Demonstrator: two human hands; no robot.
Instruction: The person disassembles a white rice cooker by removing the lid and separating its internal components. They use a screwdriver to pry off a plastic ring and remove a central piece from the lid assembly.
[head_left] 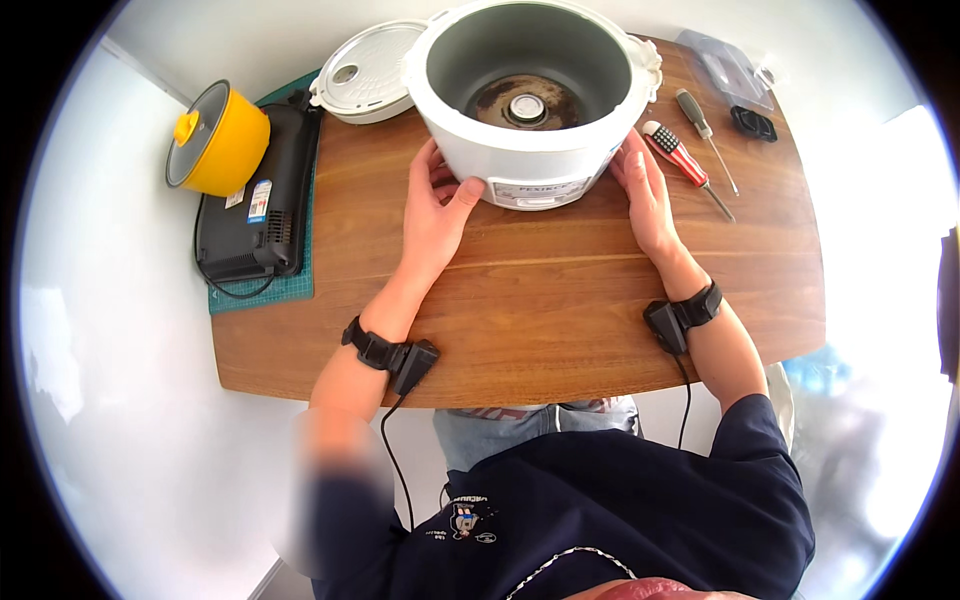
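Note:
A white rice cooker body (535, 165) stands at the far middle of the wooden table, its top uncovered. Inside it, a brown-stained heating plate (500, 100) surrounds a round metal centre piece. My left hand (437, 205) grips the cooker's lower left side, thumb on the front and fingers reaching round behind. Against the lower right side lies my right hand (645, 190), its fingers along the wall and partly hidden by it. Between the two hands, a printed label (540, 190) shows on the front. A round white lid (370, 70) rests detached just left of the cooker.
Right of the cooker lie a red-striped screwdriver (680, 158), a grey-handled screwdriver (697, 115), a small black part (753, 124) and a clear plastic piece (725, 65). At left, a yellow pot (235, 145) sits on a black appliance (250, 235) over a green mat (297, 288).

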